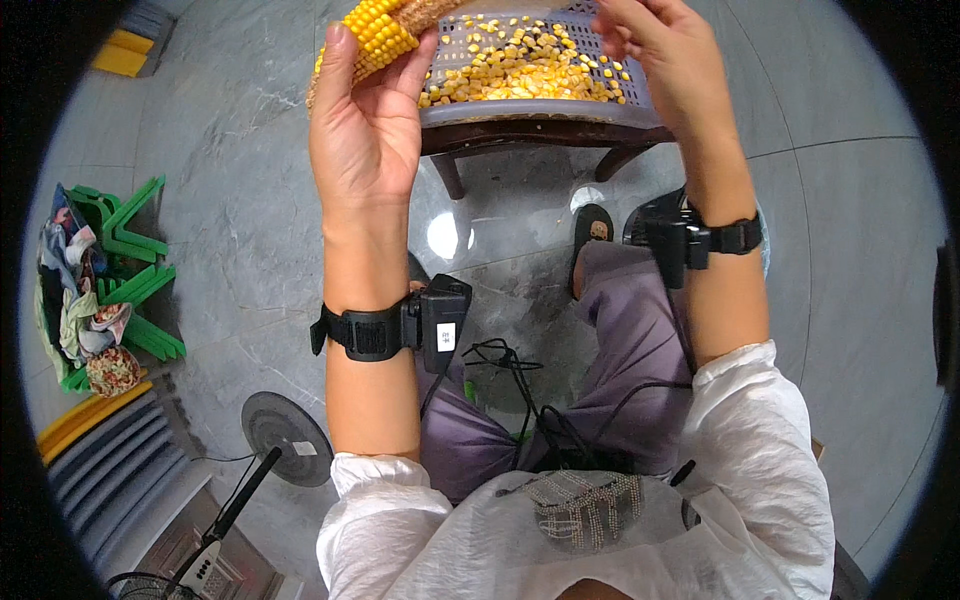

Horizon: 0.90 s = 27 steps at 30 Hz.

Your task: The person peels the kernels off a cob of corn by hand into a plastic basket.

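Observation:
My left hand (367, 127) is closed around a partly stripped ear of corn (381, 34) at the top of the view. Yellow kernels still cover its middle, while bare brown cob shows toward both ends; the top edge cuts off the far end. Over the right side of a purple-grey plastic basket (540, 112) is my right hand (667, 56), its fingers curled. Whether anything lies between those fingers cannot be made out. Loose corn kernels (532, 79) lie heaped near the basket's front rim, with others scattered behind.
A dark wooden stool (544, 133) supports the basket. Black cables (514, 367) hang between my knees from wrist-worn devices. Green plastic frames (142, 225) with cloth on them stand at left, near a fan's round base (285, 439) and grey-and-yellow steps (120, 450).

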Motion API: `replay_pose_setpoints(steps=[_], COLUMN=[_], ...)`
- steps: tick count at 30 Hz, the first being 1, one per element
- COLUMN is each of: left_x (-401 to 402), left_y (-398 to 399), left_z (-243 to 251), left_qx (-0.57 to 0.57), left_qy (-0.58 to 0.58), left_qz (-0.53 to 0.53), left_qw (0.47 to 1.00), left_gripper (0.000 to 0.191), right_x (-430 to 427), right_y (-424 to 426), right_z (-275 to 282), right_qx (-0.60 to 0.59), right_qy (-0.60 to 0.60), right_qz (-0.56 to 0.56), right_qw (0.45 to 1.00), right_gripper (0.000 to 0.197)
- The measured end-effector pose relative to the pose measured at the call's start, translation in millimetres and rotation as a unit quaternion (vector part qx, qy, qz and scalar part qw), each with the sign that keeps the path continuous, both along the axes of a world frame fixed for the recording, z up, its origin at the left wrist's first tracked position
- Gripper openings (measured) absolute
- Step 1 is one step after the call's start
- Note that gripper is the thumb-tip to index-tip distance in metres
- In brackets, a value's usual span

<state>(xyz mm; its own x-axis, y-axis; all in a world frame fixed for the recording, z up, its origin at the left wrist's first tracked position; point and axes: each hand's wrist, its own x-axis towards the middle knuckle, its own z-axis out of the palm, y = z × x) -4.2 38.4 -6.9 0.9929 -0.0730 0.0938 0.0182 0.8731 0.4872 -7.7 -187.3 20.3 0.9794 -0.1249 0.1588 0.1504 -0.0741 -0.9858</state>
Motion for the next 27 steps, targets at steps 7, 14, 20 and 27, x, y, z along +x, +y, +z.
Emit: replay_pose_setpoints(steps=[7, 14, 20, 27], left_x=[5, 4, -3, -9], left_y=[-3, -5, -4, -6], left_z=[-7, -13, 0, 0], left_qx=[0.001, 0.036, 0.055, 0.093], left_qy=[-0.005, 0.008, 0.028, 0.032], left_qz=[0.026, 0.024, 0.024, 0.044], left_qw=[1.000, 0.999, 0.998, 0.994], left_gripper=[0.029, 0.032, 0.041, 0.048], right_x=[-36, -75, -112, -123], right_y=[-61, -84, -98, -89], right_z=[-1, -36, -64, -303], right_qx=[-0.069, 0.066, 0.094, -0.104], right_qy=[0.074, 0.031, 0.171, 0.389], right_qz=[0.074, 0.097, 0.213, 0.165], right_qw=[0.992, 0.993, 0.957, 0.901], right_gripper=[0.018, 0.018, 0.013, 0.012])
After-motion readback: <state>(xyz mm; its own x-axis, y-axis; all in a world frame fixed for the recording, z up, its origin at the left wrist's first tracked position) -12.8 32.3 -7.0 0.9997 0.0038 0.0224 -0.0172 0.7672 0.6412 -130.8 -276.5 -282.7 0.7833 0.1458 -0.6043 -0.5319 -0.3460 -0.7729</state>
